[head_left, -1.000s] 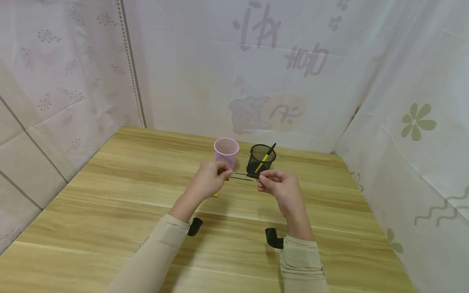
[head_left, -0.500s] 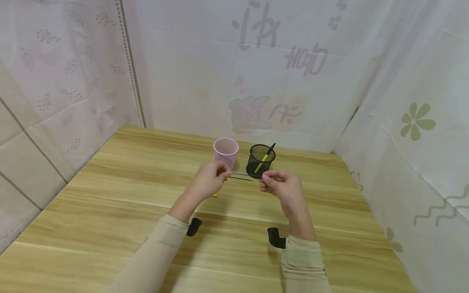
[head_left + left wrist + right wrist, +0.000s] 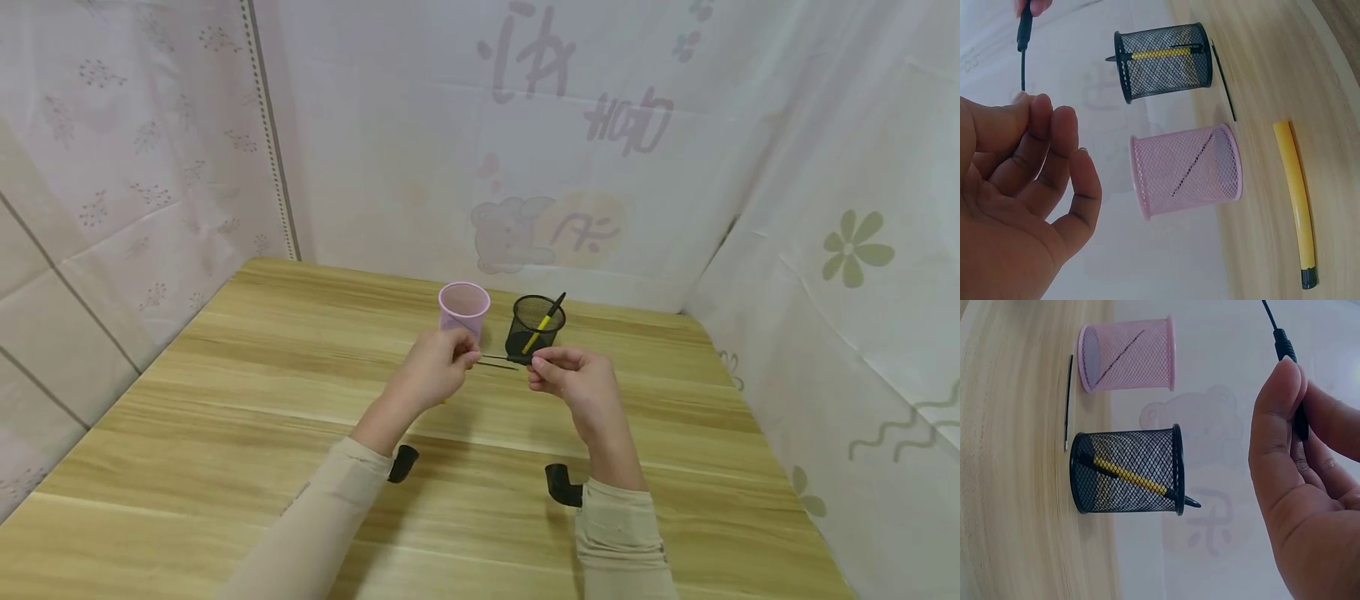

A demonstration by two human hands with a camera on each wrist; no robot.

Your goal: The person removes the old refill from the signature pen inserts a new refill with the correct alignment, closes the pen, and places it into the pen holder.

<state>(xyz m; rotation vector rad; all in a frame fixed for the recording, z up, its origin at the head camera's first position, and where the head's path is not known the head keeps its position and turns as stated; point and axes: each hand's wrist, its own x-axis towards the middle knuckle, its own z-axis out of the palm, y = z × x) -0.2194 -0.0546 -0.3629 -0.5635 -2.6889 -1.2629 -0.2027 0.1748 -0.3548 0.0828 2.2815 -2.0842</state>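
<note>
My left hand (image 3: 442, 367) pinches the end of a thin dark pen refill (image 3: 1023, 72) between thumb and fingertips. Opposite it, my right hand (image 3: 581, 387) grips a black ribbed pen grip section (image 3: 1284, 345), from whose tip end the refill extends toward the left hand. The fingers hide part of this black piece. A yellow pen barrel (image 3: 1297, 200) with a black end lies on the table by the left hand. Another thin refill (image 3: 1069, 403) rests on the tabletop in front of the cups.
A pink mesh cup (image 3: 1163, 356) stands behind the left hand, with a dark refill (image 3: 1119, 359) leaning inside. Beside it is a black mesh cup (image 3: 1179, 434) holding a yellow and black pen (image 3: 543, 323). The wooden table (image 3: 300, 350) meets printed curtains (image 3: 375, 167) at the back and sides.
Both hands stay raised in nearly the same place. My right hand shifted slightly right, then a little back left; my left hand has edged right, covering more of the yellow barrel in the head view.
</note>
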